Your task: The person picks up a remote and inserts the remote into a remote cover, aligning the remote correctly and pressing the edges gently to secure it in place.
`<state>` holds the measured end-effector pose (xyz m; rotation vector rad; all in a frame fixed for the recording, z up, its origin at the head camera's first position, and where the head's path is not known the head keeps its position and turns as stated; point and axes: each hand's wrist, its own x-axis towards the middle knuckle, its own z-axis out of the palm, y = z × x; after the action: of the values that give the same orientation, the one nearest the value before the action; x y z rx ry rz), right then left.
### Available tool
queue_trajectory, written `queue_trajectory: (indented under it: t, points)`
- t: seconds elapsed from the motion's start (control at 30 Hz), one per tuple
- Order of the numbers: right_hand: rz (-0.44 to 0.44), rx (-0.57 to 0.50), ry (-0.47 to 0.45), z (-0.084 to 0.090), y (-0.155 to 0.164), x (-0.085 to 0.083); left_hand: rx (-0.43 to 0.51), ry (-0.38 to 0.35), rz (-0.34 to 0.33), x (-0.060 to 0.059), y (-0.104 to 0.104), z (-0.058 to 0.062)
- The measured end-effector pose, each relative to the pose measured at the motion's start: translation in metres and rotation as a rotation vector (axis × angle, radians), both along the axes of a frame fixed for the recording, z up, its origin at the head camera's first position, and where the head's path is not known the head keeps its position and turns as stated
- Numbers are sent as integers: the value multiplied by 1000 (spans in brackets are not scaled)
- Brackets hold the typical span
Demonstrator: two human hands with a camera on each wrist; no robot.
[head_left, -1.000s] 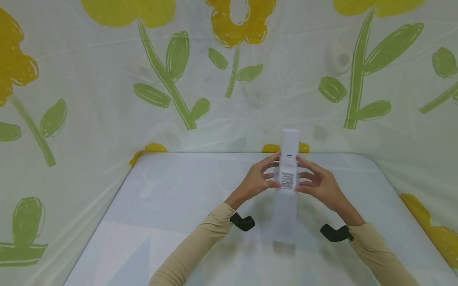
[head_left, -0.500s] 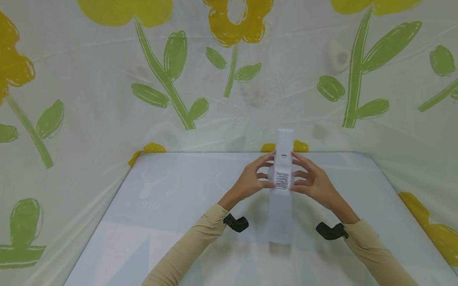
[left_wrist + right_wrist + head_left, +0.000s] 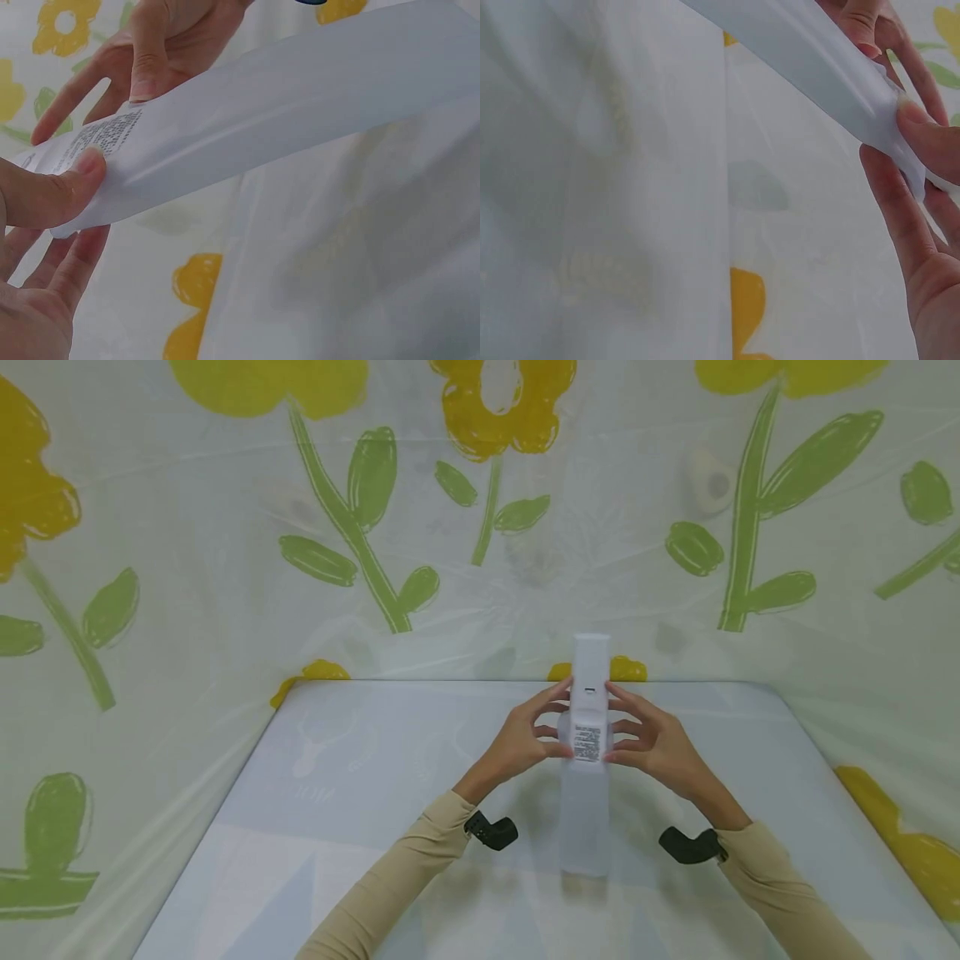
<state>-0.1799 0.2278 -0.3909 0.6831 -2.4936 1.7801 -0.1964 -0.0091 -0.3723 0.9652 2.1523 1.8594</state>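
Note:
A long, flat white plastic packet (image 3: 587,793) with a small printed label (image 3: 587,743) is held upright above the table. My left hand (image 3: 542,728) pinches its left edge at the label, and my right hand (image 3: 637,728) pinches the right edge opposite. In the left wrist view my left thumb (image 3: 56,196) presses on the packet (image 3: 300,105) beside the print, with the right hand's fingers (image 3: 146,56) behind it. The right wrist view shows my right thumb (image 3: 930,139) and fingers pinching the packet's edge (image 3: 817,56).
The table (image 3: 360,777) is covered with a pale bluish sheet. A translucent curtain with yellow flowers and green leaves (image 3: 360,510) closes off the back and both sides. Black wrist cameras (image 3: 491,829) sit on both beige sleeves.
Both hands and the packet have drifted slightly left. The hold on it looks the same.

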Motion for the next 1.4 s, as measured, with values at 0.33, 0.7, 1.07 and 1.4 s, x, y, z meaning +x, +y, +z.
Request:
queue_trajectory:
  t: [0.33,0.7,1.07,1.4]
  points:
    - [-3,-36,-8,1,-1,1,11,-2,13,0,-1,1]
    - [-11,-42,-11,-1,-5,1,41,-3,2,-3,-3,-4]
    - [-11,-59,-5,1,-7,2,55,-2,11,-2,-5,-2]
    - [-22,-65,-8,3,-8,2,72,-12,11,0,-7,1]
